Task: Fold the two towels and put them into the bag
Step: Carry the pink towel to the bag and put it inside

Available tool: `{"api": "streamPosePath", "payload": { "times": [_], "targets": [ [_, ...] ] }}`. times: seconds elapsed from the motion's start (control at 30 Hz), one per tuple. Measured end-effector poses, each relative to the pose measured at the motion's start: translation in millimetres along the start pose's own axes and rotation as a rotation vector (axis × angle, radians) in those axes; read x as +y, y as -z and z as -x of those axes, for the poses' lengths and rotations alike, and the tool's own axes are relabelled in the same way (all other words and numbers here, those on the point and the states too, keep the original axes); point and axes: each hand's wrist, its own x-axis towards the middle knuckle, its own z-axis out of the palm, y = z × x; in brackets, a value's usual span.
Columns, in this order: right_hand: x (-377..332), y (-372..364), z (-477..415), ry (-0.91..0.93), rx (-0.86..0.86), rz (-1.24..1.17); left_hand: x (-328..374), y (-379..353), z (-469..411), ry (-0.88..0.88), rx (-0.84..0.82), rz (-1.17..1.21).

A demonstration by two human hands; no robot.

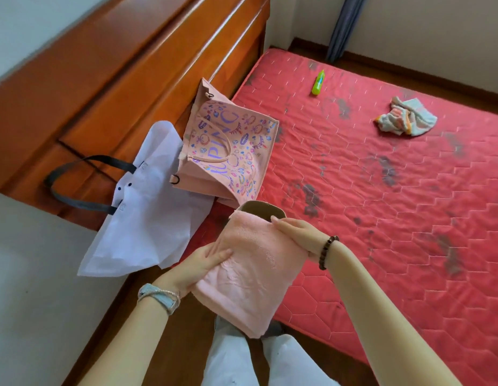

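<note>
Left hand (206, 260), right hand (295, 232) grasp folded pink towel (250, 271) above mattress (381, 204) near edge; pink bag (231, 146) at headboard (131, 79) corner, contents hidden.

The pink towel (250, 263) I hold is soft, matt terry cloth. The headboard (125, 65) is glossy varnished wood, the mattress (381, 218) matt quilted cloth with dark stains. The pink tote bag (231, 146) carries shiny iridescent print; the white bag (147, 218) beside it looks like matt non-woven fabric.

A home bedroom: a bare red quilted mattress (381, 190) (stained grey) against a wooden headboard (125, 79).
</note>
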Motion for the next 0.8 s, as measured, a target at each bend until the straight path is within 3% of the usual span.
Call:
{"api": "streamPosePath", "payload": {
  "times": [0.1, 0.2, 0.37, 0.6, 0.8],
  "targets": [
    [13.7, -15.3, 3.5, -0.075, -0.044, -0.469, -16.2, 23.1, -8.2, 0.039, 0.020, 0.135],
    [35.5, -37.7, 3.1, -0.064, -0.003, -0.585, -27.8, 38.3, -15.9, 0.060, 0.002, 0.252],
    [81.2, -67.8, -2.9, -0.038, 0.083, -0.567, -38.2, 43.4, -25.6, 0.112, -0.049, 0.146],
    [132.2, -80.3, -19.0, -0.250, 0.232, -0.595, -64.6, 33.7, -47.2, 0.242, -0.057, 0.130],
    [154.8, -82.2, -35.2, -0.314, 0.435, -0.381, -79.4, 17.1, -75.5, 0.310, 0.016, 0.087]
  ]
}}
